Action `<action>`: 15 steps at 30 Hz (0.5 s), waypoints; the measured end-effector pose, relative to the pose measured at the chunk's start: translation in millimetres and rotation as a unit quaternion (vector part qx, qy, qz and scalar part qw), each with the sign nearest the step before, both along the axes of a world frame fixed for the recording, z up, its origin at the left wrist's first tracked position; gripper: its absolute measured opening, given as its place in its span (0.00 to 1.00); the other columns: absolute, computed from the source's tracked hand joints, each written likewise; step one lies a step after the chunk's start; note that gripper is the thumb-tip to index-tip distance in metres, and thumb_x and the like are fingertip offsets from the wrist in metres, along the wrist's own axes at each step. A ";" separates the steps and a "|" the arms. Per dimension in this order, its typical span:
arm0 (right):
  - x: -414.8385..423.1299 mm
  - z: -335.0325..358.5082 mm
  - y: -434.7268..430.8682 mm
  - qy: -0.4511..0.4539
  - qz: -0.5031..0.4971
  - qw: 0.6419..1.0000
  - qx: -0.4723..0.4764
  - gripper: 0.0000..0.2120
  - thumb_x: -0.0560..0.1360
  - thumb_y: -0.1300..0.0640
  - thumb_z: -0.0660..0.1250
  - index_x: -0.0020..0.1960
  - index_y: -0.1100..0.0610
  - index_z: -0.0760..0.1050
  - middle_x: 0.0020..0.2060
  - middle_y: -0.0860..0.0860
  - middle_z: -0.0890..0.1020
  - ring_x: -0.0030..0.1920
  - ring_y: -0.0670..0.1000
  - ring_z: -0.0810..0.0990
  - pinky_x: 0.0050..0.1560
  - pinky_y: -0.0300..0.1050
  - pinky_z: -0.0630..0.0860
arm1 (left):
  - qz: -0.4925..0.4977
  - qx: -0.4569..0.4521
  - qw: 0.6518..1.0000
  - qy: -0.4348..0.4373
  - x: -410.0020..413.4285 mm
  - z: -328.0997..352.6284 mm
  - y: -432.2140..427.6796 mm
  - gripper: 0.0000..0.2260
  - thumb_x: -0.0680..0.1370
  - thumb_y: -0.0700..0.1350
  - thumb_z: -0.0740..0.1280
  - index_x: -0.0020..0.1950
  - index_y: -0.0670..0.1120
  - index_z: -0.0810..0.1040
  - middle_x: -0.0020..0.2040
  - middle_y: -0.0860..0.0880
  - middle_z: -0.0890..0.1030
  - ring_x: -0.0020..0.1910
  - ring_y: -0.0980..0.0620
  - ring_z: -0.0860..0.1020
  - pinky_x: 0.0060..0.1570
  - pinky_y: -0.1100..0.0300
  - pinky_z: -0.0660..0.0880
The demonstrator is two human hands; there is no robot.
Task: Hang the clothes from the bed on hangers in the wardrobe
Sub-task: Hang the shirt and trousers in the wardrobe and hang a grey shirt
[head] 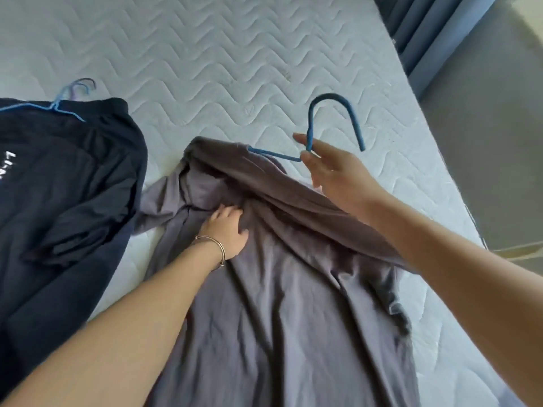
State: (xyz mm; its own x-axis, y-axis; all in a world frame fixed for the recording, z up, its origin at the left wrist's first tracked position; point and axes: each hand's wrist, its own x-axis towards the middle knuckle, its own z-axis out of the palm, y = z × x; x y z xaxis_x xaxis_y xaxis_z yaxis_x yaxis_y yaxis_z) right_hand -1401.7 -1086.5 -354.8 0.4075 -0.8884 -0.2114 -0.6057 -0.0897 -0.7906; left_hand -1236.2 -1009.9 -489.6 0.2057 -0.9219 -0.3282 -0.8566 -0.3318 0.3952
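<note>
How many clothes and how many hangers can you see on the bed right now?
Clothes: 2, the grey garment and the dark navy garment.
Hangers: at least 2, the dark blue hanger held in the right hand, plus light blue hangers on the navy garment; their hooks overlap, so the exact number is unclear.
Total: at least 4.

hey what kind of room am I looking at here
Most likely a bedroom: a bare quilted mattress, dark curtains at the far corner, and a grey shirt spread out with a blue hanger going in.

White lettering, cut off, roughly "LI-N", on the dark navy garment.
</note>
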 end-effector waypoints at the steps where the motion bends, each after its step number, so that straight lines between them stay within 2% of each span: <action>1: -2.2 20.0 12.9 -0.051 -0.018 0.997 0.046 0.14 0.80 0.51 0.56 0.63 0.42 0.72 0.28 0.46 0.66 0.26 0.41 0.65 0.29 0.32 0.65 | 0.020 -0.004 0.998 0.066 -6.7 25.5 9.6 0.18 0.78 0.46 0.59 0.67 0.43 0.70 0.70 0.45 0.70 0.70 0.47 0.67 0.67 0.59 0.61; 2: -5.0 43.1 24.8 -0.108 -0.040 0.989 0.090 0.12 0.80 0.52 0.57 0.60 0.43 0.74 0.27 0.47 0.65 0.26 0.44 0.63 0.26 0.34 0.62 | 0.033 -0.043 0.992 0.117 -13.6 54.4 22.7 0.16 0.78 0.44 0.61 0.64 0.42 0.74 0.66 0.44 0.74 0.65 0.47 0.72 0.63 0.63 0.64; 4: -9.5 95.1 51.2 -0.203 -0.056 0.965 0.158 0.10 0.80 0.53 0.58 0.52 0.45 0.77 0.27 0.49 0.65 0.27 0.47 0.63 0.27 0.38 0.60 | 0.068 -0.154 0.966 0.197 -26.6 122.0 56.0 0.11 0.77 0.42 0.62 0.59 0.43 0.77 0.58 0.46 0.79 0.56 0.55 0.77 0.54 0.71 0.68; 6: -11.7 151.3 80.5 -0.260 -0.040 0.943 0.206 0.09 0.79 0.54 0.59 0.49 0.49 0.78 0.29 0.50 0.68 0.28 0.47 0.67 0.29 0.38 0.65 | 0.087 -0.242 0.926 0.276 -40.1 196.2 91.9 0.08 0.78 0.42 0.62 0.53 0.48 0.79 0.51 0.51 0.81 0.47 0.66 0.77 0.48 0.78 0.69; 7: -11.7 180.3 96.1 -0.277 -0.032 0.934 0.223 0.08 0.79 0.54 0.59 0.48 0.49 0.78 0.30 0.50 0.70 0.29 0.46 0.69 0.30 0.36 0.69 | 0.088 -0.272 0.908 0.307 -45.3 235.6 108.9 0.07 0.78 0.42 0.62 0.50 0.52 0.78 0.49 0.54 0.81 0.46 0.67 0.77 0.48 0.79 0.70; 10: -4.3 265.5 139.0 -0.322 -0.015 0.911 0.258 0.08 0.79 0.57 0.60 0.49 0.52 0.78 0.32 0.50 0.74 0.32 0.46 0.74 0.37 0.36 0.75 | 0.090 -0.300 0.875 0.369 -53.4 348.8 151.6 0.06 0.77 0.43 0.63 0.45 0.55 0.74 0.46 0.58 0.79 0.46 0.65 0.77 0.46 0.79 0.71; 12: 7.0 319.8 164.4 -0.368 -0.005 0.890 0.270 0.08 0.79 0.60 0.58 0.50 0.54 0.75 0.33 0.51 0.73 0.34 0.47 0.74 0.40 0.39 0.73 | 0.068 -0.284 0.882 0.369 -54.7 409.3 175.5 0.05 0.76 0.44 0.64 0.46 0.55 0.71 0.49 0.55 0.79 0.47 0.62 0.78 0.46 0.78 0.71; 13: 14.0 344.8 176.5 -0.385 0.007 0.884 0.265 0.08 0.79 0.61 0.57 0.50 0.55 0.75 0.35 0.52 0.74 0.37 0.48 0.76 0.41 0.40 0.73 | 0.055 -0.273 0.888 0.365 -54.0 433.9 186.5 0.05 0.76 0.45 0.64 0.47 0.56 0.70 0.51 0.53 0.80 0.49 0.61 0.79 0.48 0.76 0.72; 15: 28.5 391.0 197.3 -0.387 0.050 0.890 0.235 0.10 0.79 0.62 0.57 0.51 0.54 0.75 0.40 0.53 0.79 0.48 0.49 0.78 0.44 0.42 0.73 | 0.061 -0.247 0.891 0.377 -49.5 482.5 211.2 0.05 0.76 0.50 0.63 0.50 0.55 0.71 0.55 0.49 0.81 0.52 0.55 0.81 0.56 0.64 0.76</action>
State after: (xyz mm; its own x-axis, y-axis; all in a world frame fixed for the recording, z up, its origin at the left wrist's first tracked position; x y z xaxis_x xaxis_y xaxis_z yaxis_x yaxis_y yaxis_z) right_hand -1373.2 -889.2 36.3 0.6651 -0.7268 -0.1717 0.1289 0.3382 -0.9322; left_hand -1285.7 -798.7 -7.1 0.2076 -0.9779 0.0242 -0.2556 -0.0304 0.9663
